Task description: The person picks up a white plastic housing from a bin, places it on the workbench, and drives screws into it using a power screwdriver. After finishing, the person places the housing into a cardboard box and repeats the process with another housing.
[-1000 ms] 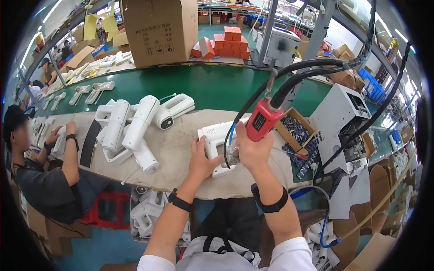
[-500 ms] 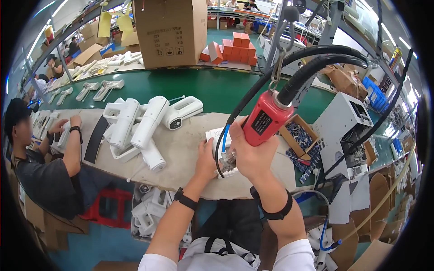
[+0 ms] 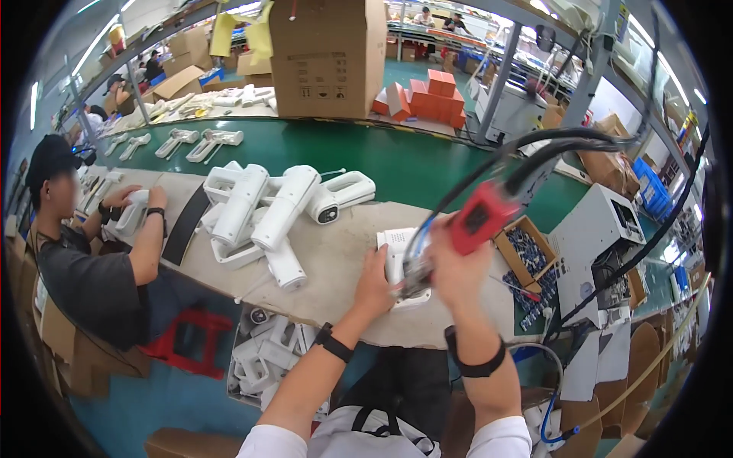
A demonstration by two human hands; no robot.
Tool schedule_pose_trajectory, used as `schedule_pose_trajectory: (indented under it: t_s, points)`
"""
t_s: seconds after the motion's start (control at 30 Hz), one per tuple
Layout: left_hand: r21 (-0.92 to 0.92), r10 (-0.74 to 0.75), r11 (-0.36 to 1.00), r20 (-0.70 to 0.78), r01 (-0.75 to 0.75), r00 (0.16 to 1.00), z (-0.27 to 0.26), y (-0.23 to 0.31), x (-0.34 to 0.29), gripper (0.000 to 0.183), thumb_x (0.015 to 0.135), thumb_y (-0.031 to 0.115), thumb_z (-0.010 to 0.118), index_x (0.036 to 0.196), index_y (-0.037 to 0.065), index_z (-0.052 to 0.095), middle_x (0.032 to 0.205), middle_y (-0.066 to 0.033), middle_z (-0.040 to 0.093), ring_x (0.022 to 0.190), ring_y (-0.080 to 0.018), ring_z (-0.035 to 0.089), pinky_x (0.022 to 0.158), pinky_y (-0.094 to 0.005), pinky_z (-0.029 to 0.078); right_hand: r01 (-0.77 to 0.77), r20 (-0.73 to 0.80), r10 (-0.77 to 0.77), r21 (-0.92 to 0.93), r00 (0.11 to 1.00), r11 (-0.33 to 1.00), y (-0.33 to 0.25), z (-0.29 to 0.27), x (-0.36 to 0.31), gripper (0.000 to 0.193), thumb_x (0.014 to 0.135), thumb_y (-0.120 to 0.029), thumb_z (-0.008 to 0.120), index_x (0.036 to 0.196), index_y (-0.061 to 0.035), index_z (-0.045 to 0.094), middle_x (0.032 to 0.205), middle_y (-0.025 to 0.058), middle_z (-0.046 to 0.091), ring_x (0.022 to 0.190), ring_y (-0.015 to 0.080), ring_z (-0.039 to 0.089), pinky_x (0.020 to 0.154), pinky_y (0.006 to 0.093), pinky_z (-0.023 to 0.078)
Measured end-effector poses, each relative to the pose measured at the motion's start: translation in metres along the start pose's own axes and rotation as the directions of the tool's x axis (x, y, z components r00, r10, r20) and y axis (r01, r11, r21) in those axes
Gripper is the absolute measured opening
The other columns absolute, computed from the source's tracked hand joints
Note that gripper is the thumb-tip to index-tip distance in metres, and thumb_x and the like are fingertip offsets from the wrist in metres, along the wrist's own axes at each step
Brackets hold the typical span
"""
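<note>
My left hand (image 3: 372, 284) is closed around a white plastic housing (image 3: 395, 243) lying on the bench mat, its perforated end pointing away from me. In my right hand (image 3: 460, 275) is a red power screwdriver (image 3: 479, 219), gripped by its body and tilted, with black hoses at its top. A blue tube runs down to the screwdriver's metal nose (image 3: 416, 278), which is over the housing beside my left fingers. Motion blurs the right hand and the tool; whether the tip touches a screw cannot be made out.
White handheld housings (image 3: 284, 206) are piled left of my hands. Right of them stand a cardboard tray (image 3: 527, 252) of small parts and a white machine (image 3: 588, 229). A co-worker (image 3: 92, 252) sits at left. A box of white parts (image 3: 263, 355) is below the bench edge.
The whole view has shifted, so the bench lies farther right in the picture. My right hand and the screwdriver have moved and tilted, now blurred. My left hand stays on the housing.
</note>
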State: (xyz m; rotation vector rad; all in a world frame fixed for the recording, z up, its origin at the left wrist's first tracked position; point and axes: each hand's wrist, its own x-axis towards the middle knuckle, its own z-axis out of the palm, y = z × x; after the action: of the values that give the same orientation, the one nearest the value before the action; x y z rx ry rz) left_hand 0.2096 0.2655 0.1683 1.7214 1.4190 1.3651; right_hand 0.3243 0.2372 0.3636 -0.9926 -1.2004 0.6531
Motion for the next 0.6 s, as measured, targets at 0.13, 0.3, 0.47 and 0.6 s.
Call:
schedule_pose_trajectory:
  t_s: [0.13, 0.3, 0.47, 0.6]
  points:
    - [-0.105, -0.250, 0.962, 0.050, 0.254, 0.967, -0.048, 0.048, -0.016, 0.081, 0.068, 0.012, 0.074, 0.139, 0.008, 0.035, 0.134, -0.0167, 0.046, 0.109, -0.0296, 0.056, 0.090, -0.0368, 0.048, 0.016, -0.028, -0.016, -0.015, 0.999, 1.000, -0.055, -0.031, 0.035, 0.025, 0.088, -0.008, 0.060, 0.111, -0.0020, 0.051, 0.084, 0.0037, 0.059, 0.075, 0.0094, 0.057, 0.068, 0.0239, 0.045]
    - [-0.237, -0.360, 0.896, 0.102, 0.374, 0.927, -0.144, 0.072, -0.059, 0.086, 0.062, 0.007, 0.077, 0.140, 0.008, 0.039, 0.133, -0.0094, 0.049, 0.093, -0.0194, 0.058, 0.068, -0.0312, 0.053, 0.429, -0.056, -0.469, -0.319, 0.882, 0.845, 0.001, -0.099, -0.047, 0.041, 0.087, -0.010, 0.058, 0.124, 0.0017, 0.045, 0.122, 0.0125, 0.047, 0.106, 0.0183, 0.050, 0.085, 0.0305, 0.042]
    - [-0.491, -0.178, 0.821, 0.264, 0.291, 0.948, -0.200, 0.102, -0.067, 0.087, 0.060, -0.002, 0.079, 0.138, 0.010, 0.044, 0.137, -0.0093, 0.045, 0.098, -0.0201, 0.056, 0.073, -0.0300, 0.054, -0.176, 0.182, 0.205, -0.166, 0.962, 0.970, 0.033, -0.106, -0.102, 0.057, 0.079, -0.022, 0.065, 0.124, 0.0065, 0.045, 0.116, 0.0166, 0.054, 0.104, 0.0272, 0.054, 0.084, 0.0377, 0.045]
    - [-0.460, -0.031, 0.843, 0.476, 0.279, 0.879, -0.197, 0.101, -0.044, 0.085, 0.060, 0.001, 0.082, 0.136, 0.007, 0.045, 0.144, -0.0146, 0.038, 0.111, -0.0247, 0.054, 0.086, -0.0373, 0.052, -0.720, 0.513, 0.522, 0.340, 0.682, 0.606, 0.029, -0.132, -0.118, 0.069, 0.074, -0.034, 0.067, 0.123, 0.0102, 0.046, 0.107, 0.0234, 0.060, 0.091, 0.0354, 0.064, 0.057, 0.0374, 0.057]
